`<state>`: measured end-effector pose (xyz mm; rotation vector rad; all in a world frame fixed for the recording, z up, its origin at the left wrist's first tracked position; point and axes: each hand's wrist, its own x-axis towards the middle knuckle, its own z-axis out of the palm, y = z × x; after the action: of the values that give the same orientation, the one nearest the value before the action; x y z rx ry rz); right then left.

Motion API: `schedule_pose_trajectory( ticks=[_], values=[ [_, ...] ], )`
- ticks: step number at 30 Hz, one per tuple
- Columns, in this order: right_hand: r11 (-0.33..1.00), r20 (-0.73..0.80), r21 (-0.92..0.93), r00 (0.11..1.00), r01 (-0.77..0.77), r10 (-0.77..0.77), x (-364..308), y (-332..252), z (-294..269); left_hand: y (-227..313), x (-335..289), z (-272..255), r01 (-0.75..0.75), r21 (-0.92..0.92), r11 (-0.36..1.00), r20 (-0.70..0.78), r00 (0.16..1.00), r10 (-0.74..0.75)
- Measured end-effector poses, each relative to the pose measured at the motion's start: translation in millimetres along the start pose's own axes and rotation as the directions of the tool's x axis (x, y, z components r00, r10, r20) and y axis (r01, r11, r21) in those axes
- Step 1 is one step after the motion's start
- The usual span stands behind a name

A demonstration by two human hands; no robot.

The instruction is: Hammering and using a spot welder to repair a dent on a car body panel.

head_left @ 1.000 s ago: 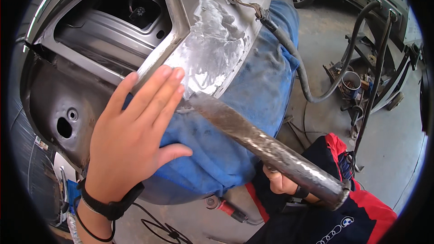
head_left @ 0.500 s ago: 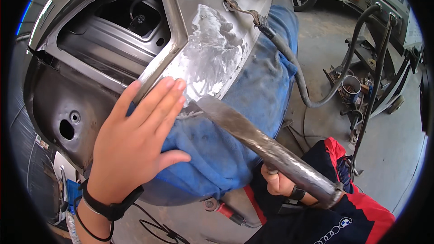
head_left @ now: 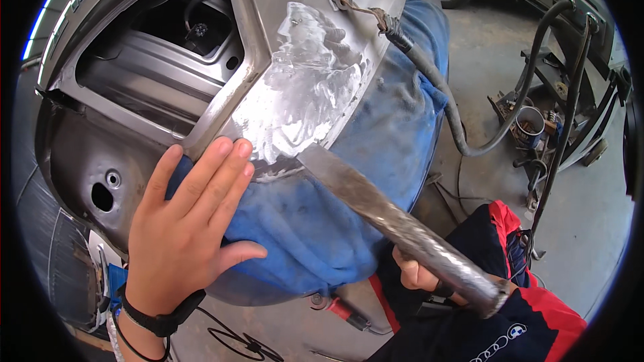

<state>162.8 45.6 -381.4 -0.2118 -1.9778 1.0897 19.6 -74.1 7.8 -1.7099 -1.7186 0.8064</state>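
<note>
Left hand [head_left: 184,224]: fingers are lying straight and ungripping near the panel's [head_left: 295,94] lower edge. Right hand [head_left: 412,272]: fingers are grasping the bar [head_left: 402,224], its tip standing at that edge.

My left fingers [head_left: 213,161] drawn back from bright metal patch [head_left: 295,87], uncovering more of it; wider gap now between fingertips and flattened bar [head_left: 402,226].

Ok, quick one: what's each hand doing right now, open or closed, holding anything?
Left hand: open, palm down, no object visible in it.
Right hand: closed, holding the flat-tipped metal bar; partly hidden behind it.
</note>
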Motion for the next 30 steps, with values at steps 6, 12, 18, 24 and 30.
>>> schedule_pose_trajectory(
  ticks=[6, 12, 18, 24, 30],
  values=[
    [0.781, 0.038, -0.560, 0.950, 0.276, -0.309, 29.3, -39.8, -23.1, 2.4, -0.4, 9.5, -0.076, 0.033, 0.997, 0.000, 0.997, 0.076],
    [0.968, -0.087, -0.110, 0.968, 0.226, -0.235, 36.2, -38.5, -19.4, 3.5, 7.0, 3.1, -0.073, -0.075, 0.994, 0.004, 0.997, 0.074],
    [0.971, -0.226, -0.006, 0.946, 0.239, -0.234, 44.8, -40.9, -7.1, 7.0, 4.4, 4.4, -0.055, -0.054, 0.997, 0.051, 0.997, 0.058],
    [0.987, -0.102, -0.013, 0.981, 0.163, -0.163, 35.1, -34.9, -16.7, 7.3, 11.7, 4.5, -0.078, -0.073, 0.994, 0.019, 0.997, 0.079],
    [0.982, -0.031, 0.090, 0.986, 0.168, -0.166, 30.2, -20.4, -17.6, 10.9, 17.9, 7.8, -0.147, -0.181, 0.972, 0.018, 0.988, 0.153]
  ],
)
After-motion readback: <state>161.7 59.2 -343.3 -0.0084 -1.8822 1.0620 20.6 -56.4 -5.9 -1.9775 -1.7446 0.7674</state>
